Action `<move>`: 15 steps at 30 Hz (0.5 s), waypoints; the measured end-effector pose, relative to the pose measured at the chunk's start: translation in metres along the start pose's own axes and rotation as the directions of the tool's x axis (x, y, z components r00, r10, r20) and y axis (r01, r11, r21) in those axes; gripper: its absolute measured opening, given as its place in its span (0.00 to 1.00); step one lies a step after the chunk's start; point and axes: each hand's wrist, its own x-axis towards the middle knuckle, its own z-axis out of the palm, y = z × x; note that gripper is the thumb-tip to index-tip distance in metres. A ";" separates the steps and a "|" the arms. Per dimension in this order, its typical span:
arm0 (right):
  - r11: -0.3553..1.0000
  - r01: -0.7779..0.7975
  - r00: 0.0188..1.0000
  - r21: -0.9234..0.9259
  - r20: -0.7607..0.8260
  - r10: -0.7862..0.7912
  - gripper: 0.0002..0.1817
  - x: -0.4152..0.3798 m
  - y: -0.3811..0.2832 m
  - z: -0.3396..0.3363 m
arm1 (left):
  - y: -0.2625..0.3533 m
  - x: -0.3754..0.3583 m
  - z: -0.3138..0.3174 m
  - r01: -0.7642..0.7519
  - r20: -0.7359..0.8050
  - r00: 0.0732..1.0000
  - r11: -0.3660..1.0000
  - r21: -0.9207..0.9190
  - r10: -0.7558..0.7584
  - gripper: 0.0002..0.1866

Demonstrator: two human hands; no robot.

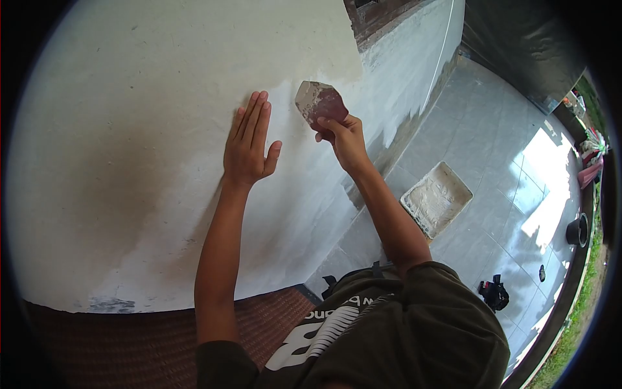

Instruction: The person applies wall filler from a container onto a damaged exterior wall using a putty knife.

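Note:
My left hand lies flat against the pale wall, its fingers stretched upward and its thumb out to the side. To its right, my right hand pinches a dark red putty scraper between thumb and fingers. Greyish-white putty coats the upper left part of the blade, which is held close to the wall. Whiter patches show on the wall below and around both hands.
A shallow tray of white putty rests on the grey tiled floor. Brown woven matting runs along the wall's foot. Farther right are a black bucket and a small black item. A dark window frame is set in the wall.

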 end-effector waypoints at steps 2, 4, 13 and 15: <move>0.999 0.043 0.999 -0.015 -0.023 -0.044 0.06 0.013 -0.006 -0.011 | 0.000 0.000 0.001 0.001 0.011 1.000 1.000 0.015 -0.002 0.32; 0.998 0.066 0.998 -0.014 -0.014 -0.067 0.06 0.021 -0.008 -0.018 | 0.000 0.000 0.000 -0.002 0.016 1.000 1.000 0.027 0.001 0.32; 0.508 0.421 0.795 -0.751 0.035 -0.606 0.16 0.044 -0.001 -0.019 | 0.000 0.000 0.001 -0.007 0.037 0.999 0.999 0.054 0.005 0.32; 0.381 0.420 0.748 -0.824 0.075 -0.660 0.20 0.050 0.003 -0.011 | 0.000 0.000 0.002 -0.011 0.036 0.999 0.998 0.057 0.009 0.32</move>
